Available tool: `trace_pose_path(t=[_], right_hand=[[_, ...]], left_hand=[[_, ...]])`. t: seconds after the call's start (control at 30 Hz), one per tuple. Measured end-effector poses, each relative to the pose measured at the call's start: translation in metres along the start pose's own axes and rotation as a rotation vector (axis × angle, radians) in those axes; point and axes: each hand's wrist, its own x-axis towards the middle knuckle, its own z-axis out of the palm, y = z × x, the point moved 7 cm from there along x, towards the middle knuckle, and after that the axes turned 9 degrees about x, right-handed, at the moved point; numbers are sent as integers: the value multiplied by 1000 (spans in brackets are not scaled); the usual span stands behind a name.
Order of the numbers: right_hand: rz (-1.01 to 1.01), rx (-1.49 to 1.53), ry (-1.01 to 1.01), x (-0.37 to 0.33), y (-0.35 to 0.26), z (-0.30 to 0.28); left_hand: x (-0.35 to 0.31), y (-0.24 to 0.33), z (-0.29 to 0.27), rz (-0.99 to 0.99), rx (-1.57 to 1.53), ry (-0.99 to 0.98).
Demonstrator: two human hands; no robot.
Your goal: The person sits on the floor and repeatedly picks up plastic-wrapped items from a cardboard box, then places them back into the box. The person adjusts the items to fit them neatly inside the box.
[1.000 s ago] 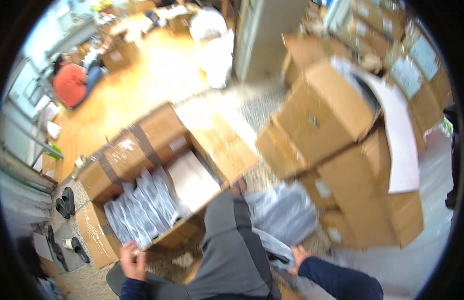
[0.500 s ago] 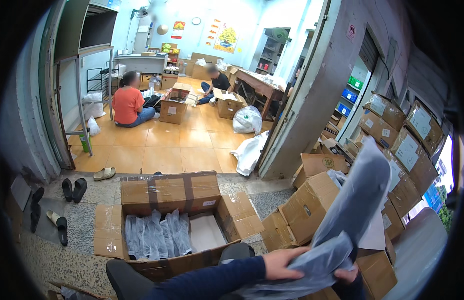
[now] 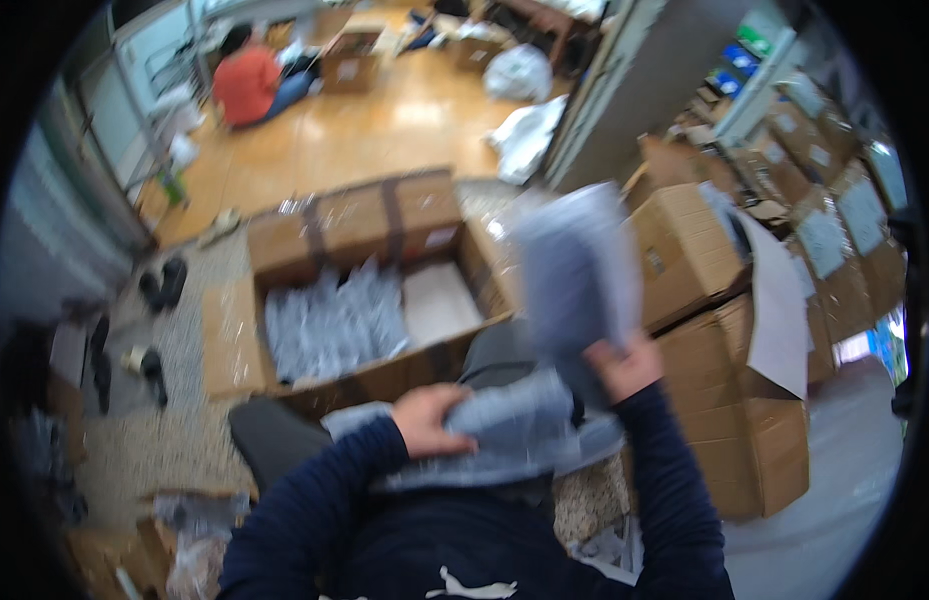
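While gripping a grey film-wrapped bundle (image 3: 577, 265) roughly upright by its lower end in the right hand (image 3: 630, 370), rests the left hand (image 3: 435, 420) on a wrapped package (image 3: 520, 415) lying across the lap. Clamps the right fingers and thumb onto the bundle's lower right part, above the lap and to the right of the open carton (image 3: 355, 215); looks blurred there. Spreads the left thumb apart from the fingers over the package; cannot tell from this view of any firm pinch on the film. Faces the carton just beyond the knees, with similar wrapped packages (image 3: 335, 320) crowded into its left part and a pale flat sheet (image 3: 443, 300) at its right. Has stacked brown cartons (image 3: 690, 240) to the right, with a long white sheet (image 3: 780, 310) hanging over them, and labelled boxes (image 3: 825, 245) piled behind. Has dark slippers (image 3: 165, 283) on the speckled floor (image 3: 150, 435) at left. Looks across toward orange tiles (image 3: 385, 150), with a seated person (image 3: 247, 85) in an orange-red top well apart.
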Motion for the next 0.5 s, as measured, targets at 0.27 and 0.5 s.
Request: trace_pose_path(t=[0.27,0.5], right_hand=[[107,801,178,-3,19,-35],[70,851,19,-10,-23,31]], left_hand=[[-2,-44,-105,-310,-647,493],[24,-46,-65,-205,-841,568]])
